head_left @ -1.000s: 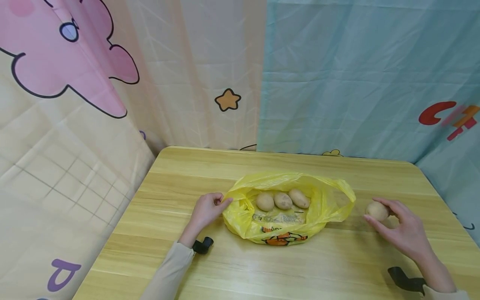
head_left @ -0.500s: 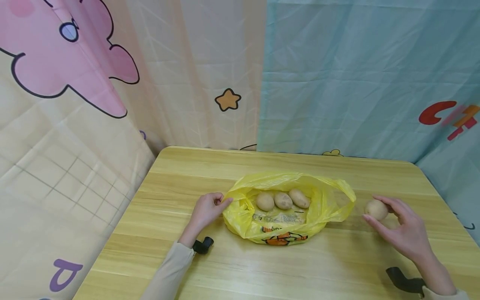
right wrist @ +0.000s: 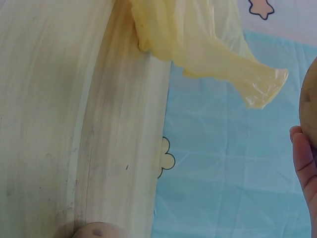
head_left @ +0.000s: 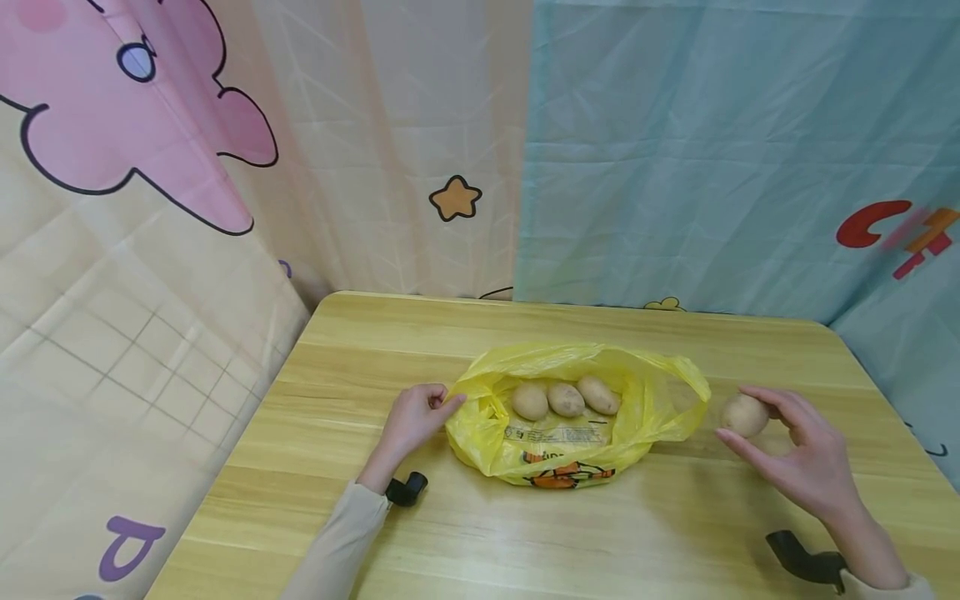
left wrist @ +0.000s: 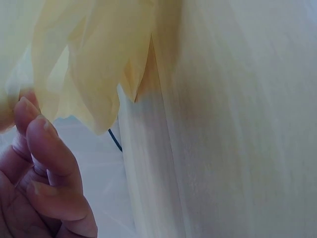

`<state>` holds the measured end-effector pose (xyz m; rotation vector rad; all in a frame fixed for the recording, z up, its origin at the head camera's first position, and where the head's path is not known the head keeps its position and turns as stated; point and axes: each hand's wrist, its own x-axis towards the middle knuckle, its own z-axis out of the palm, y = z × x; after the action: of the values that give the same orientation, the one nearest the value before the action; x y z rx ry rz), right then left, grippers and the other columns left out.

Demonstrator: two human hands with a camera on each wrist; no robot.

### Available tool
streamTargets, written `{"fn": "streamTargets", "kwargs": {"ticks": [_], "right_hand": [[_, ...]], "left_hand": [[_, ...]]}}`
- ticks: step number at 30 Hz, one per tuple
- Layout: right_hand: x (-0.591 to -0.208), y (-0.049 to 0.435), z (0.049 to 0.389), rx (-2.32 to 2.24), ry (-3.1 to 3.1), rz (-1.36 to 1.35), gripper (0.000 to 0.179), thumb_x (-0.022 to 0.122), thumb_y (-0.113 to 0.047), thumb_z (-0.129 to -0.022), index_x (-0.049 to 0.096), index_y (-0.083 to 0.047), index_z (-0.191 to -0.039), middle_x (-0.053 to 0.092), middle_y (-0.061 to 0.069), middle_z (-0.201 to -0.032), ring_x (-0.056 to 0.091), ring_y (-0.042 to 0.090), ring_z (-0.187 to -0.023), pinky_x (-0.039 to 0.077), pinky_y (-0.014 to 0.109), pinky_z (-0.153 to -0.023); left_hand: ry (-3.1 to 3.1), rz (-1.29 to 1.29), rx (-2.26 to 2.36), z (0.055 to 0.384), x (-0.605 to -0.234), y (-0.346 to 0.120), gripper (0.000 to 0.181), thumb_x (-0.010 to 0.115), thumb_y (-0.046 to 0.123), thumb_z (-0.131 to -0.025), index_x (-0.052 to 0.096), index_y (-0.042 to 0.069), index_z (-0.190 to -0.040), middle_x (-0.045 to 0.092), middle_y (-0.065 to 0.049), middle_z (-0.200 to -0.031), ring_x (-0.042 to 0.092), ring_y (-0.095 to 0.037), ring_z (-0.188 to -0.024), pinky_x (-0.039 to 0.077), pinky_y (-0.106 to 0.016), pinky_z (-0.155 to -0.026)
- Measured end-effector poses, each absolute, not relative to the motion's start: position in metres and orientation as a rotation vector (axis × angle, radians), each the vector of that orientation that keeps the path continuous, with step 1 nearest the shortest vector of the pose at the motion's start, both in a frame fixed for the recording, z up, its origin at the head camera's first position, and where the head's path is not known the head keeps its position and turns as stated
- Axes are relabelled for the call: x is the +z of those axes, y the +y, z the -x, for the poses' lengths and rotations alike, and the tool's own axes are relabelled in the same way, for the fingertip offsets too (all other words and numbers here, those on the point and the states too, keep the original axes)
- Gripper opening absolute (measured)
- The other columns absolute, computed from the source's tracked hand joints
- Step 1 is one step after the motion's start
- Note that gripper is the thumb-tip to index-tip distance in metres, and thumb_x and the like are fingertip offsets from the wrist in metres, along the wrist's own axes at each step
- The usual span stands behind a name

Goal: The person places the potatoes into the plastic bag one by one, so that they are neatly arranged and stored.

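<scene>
A yellow plastic bag (head_left: 570,467) lies open on the table, its mouth facing up. Inside it sit 3 potatoes (head_left: 566,401) in a row. My left hand (head_left: 420,421) pinches the bag's left rim between thumb and fingers; the left wrist view has the curled fingers (left wrist: 52,148) against the thin plastic. To the right of the bag, my right hand (head_left: 806,458) holds another potato (head_left: 744,415) between thumb and fingertips, close to the bag's right flap. In the right wrist view, part of this potato (right wrist: 309,106) and some fingertips show at the right edge.
One more potato (right wrist: 99,230) peeks in at the bottom of the right wrist view, on the wooden table (head_left: 525,542). Printed curtains (head_left: 675,167) hang behind the table and along its sides. Black wrist mounts (head_left: 806,560) stick out from both forearms.
My right hand has moved slightly left with its potato, closer to the bag. The left hand and the bag have stayed in place.
</scene>
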<state>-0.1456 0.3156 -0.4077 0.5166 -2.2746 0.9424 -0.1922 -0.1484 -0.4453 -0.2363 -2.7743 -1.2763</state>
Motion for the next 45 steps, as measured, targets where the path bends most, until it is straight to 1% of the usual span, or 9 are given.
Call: {"fn": "streamTargets", "kwargs": {"ticks": [6,15,19,22,26,30,38,45], "right_hand": [[-0.406,0.31,0.148,0.939,-2.206,-0.584,0.071,0.09,0.005,-0.043,0.066,0.002,-0.11,0.062,0.004,-0.1,0.054,0.001,-0.089,0.037,0.008,-0.076],[-0.403,0.302,0.152,0.917,-2.206,-0.64,0.072,0.091,0.001,-0.042,0.066,0.001,-0.109,0.063,0.007,-0.102,0.054,0.001,-0.091,0.038,0.008,-0.078],[-0.403,0.298,0.154,0.94,-2.193,-0.693,0.068,0.092,-0.006,-0.046,0.066,0.002,-0.108,0.063,0.009,-0.103,0.055,0.003,-0.093,0.04,0.01,-0.079],[-0.402,0.295,0.155,0.941,-2.195,-0.718,0.067,0.092,-0.009,-0.048,0.065,0.003,-0.108,0.063,0.01,-0.103,0.055,0.003,-0.093,0.04,0.01,-0.078],[-0.401,0.289,0.154,0.92,-2.227,-0.718,0.069,0.09,0.0,-0.044,0.065,0.0,-0.108,0.062,0.008,-0.104,0.054,0.003,-0.093,0.04,0.009,-0.079],[-0.401,0.282,0.155,0.916,-2.233,-0.738,0.07,0.09,0.001,-0.043,0.065,-0.001,-0.108,0.062,0.007,-0.104,0.055,0.004,-0.095,0.04,0.01,-0.08],[-0.401,0.271,0.154,0.935,-2.333,-0.708,0.068,0.09,-0.002,-0.049,0.063,-0.003,-0.111,0.06,0.004,-0.107,0.054,0.002,-0.096,0.04,0.01,-0.08],[-0.397,0.262,0.155,0.946,-2.31,-0.724,0.07,0.09,0.001,-0.049,0.062,-0.003,-0.113,0.06,0.004,-0.108,0.054,0.003,-0.097,0.04,0.01,-0.081]], "left_hand": [[-2.779,0.228,-1.275,0.193,-0.445,-0.148,0.042,0.067,0.034,-0.089,0.045,0.014,-0.06,0.033,0.007,-0.05,0.031,-0.008,-0.046,0.026,-0.024,-0.049],[-2.783,0.221,-1.257,0.194,-0.444,-0.148,0.041,0.067,0.033,-0.089,0.045,0.014,-0.06,0.033,0.007,-0.051,0.032,-0.009,-0.047,0.027,-0.024,-0.05],[-2.783,0.219,-1.261,0.193,-0.443,-0.148,0.041,0.067,0.033,-0.089,0.045,0.014,-0.06,0.033,0.007,-0.051,0.032,-0.009,-0.048,0.027,-0.024,-0.05],[-2.781,0.218,-1.268,0.193,-0.443,-0.148,0.042,0.068,0.033,-0.089,0.045,0.014,-0.06,0.033,0.007,-0.051,0.032,-0.009,-0.048,0.027,-0.025,-0.05],[-2.777,0.224,-1.266,0.192,-0.443,-0.148,0.042,0.068,0.033,-0.089,0.044,0.013,-0.06,0.032,0.007,-0.051,0.032,-0.009,-0.048,0.027,-0.025,-0.05],[-2.774,0.225,-1.243,0.192,-0.443,-0.148,0.042,0.068,0.033,-0.088,0.044,0.014,-0.059,0.031,0.008,-0.051,0.031,-0.008,-0.047,0.026,-0.025,-0.05],[-2.785,0.218,-1.232,0.192,-0.442,-0.147,0.039,0.068,0.032,-0.088,0.047,0.015,-0.06,0.035,0.007,-0.051,0.033,-0.008,-0.048,0.028,-0.025,-0.05],[-2.779,0.21,-1.245,0.191,-0.443,-0.148,0.039,0.068,0.032,-0.088,0.047,0.014,-0.06,0.034,0.007,-0.051,0.033,-0.009,-0.048,0.028,-0.025,-0.05]]}}
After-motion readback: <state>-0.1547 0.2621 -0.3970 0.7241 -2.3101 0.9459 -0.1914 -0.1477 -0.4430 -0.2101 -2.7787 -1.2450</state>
